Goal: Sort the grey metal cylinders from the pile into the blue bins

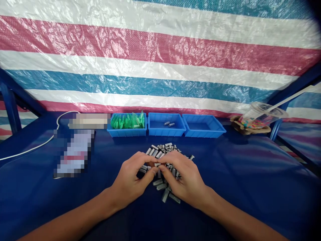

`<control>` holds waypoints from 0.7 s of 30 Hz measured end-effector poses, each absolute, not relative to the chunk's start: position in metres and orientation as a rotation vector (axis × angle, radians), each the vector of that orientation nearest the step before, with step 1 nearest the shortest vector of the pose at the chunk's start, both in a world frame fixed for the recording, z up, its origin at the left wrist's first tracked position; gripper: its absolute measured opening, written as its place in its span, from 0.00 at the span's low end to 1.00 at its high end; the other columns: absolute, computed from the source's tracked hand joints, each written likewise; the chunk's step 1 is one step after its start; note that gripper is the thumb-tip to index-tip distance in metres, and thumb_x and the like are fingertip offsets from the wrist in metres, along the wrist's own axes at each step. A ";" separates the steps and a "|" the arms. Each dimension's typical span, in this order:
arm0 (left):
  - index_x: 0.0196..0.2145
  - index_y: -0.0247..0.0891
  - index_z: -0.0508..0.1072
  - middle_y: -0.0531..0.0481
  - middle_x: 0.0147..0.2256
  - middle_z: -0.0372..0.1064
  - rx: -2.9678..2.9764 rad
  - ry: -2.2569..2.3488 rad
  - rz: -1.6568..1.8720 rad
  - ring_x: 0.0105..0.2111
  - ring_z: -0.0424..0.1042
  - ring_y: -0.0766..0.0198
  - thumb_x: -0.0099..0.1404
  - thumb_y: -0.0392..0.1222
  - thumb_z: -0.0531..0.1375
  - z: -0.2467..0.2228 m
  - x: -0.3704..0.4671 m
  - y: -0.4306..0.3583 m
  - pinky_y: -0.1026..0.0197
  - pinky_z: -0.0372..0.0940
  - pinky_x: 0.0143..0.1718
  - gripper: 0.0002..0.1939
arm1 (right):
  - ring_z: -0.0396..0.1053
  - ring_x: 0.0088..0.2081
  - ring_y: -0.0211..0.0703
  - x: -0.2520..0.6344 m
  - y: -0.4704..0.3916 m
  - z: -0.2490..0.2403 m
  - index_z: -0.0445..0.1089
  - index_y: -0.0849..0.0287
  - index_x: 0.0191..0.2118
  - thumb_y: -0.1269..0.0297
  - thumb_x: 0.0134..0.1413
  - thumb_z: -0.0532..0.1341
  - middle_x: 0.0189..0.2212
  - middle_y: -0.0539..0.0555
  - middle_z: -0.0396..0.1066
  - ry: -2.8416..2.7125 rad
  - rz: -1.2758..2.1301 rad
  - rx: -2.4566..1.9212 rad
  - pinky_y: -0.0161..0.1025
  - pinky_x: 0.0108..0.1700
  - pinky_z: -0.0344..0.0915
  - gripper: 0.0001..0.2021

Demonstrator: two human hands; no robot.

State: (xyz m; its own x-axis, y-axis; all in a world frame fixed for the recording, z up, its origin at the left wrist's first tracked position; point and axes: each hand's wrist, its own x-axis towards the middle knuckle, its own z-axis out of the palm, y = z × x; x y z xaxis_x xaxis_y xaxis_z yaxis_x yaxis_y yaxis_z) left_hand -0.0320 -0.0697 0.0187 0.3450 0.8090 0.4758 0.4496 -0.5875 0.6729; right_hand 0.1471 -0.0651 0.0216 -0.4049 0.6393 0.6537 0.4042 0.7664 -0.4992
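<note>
My left hand (134,174) and my right hand (182,172) meet above the middle of the dark blue tabletop. Between their thumbs and index fingertips is a small silvery metal part (157,164), pinched from both sides; its exact shape is mostly covered by the fingers. Under and around the hands lies a loose pile of metal pieces (162,186), some long and cylinder-like, others short and stubby. Part of the pile is hidden by the hands.
Behind the pile stand three blue bins: a left bin (126,133) with green plastic packets, a middle bin (165,132) with two metal cylinders, and a right bin (204,132). A clear cup (269,115) sits at right. A white cable (30,151) and blurred items lie left.
</note>
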 end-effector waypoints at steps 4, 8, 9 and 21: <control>0.45 0.39 0.68 0.51 0.31 0.71 2.199 1.155 1.130 0.33 0.70 0.65 0.65 0.36 0.55 0.018 -0.034 -0.067 0.62 0.64 0.38 0.10 | 0.70 0.32 0.42 0.170 -0.045 0.035 0.66 0.54 0.41 0.73 0.55 0.58 0.31 0.52 0.73 -2.051 -0.059 -0.847 0.40 0.36 0.66 0.09; 0.42 0.38 0.70 0.51 0.32 0.71 2.169 1.223 1.096 0.33 0.70 0.65 0.66 0.36 0.54 0.016 -0.037 -0.062 0.62 0.63 0.37 0.08 | 0.70 0.32 0.48 0.223 -0.011 0.051 0.68 0.55 0.44 0.63 0.57 0.58 0.29 0.54 0.73 -1.780 -0.417 -1.315 0.44 0.37 0.65 0.09; 0.41 0.38 0.70 0.50 0.32 0.71 2.173 1.226 1.081 0.33 0.70 0.65 0.66 0.36 0.54 0.015 -0.037 -0.061 0.62 0.63 0.36 0.08 | 0.70 0.32 0.49 0.236 -0.005 0.053 0.67 0.57 0.46 0.60 0.55 0.59 0.29 0.54 0.72 -1.766 -0.390 -1.419 0.44 0.36 0.65 0.13; 0.36 0.38 0.72 0.51 0.31 0.70 2.197 1.184 0.986 0.32 0.69 0.66 0.66 0.35 0.53 0.010 -0.037 -0.059 0.63 0.62 0.34 0.08 | 0.63 0.26 0.39 0.246 -0.005 0.035 0.67 0.57 0.32 0.67 0.53 0.55 0.24 0.50 0.67 -2.530 0.722 -1.589 0.35 0.28 0.58 0.04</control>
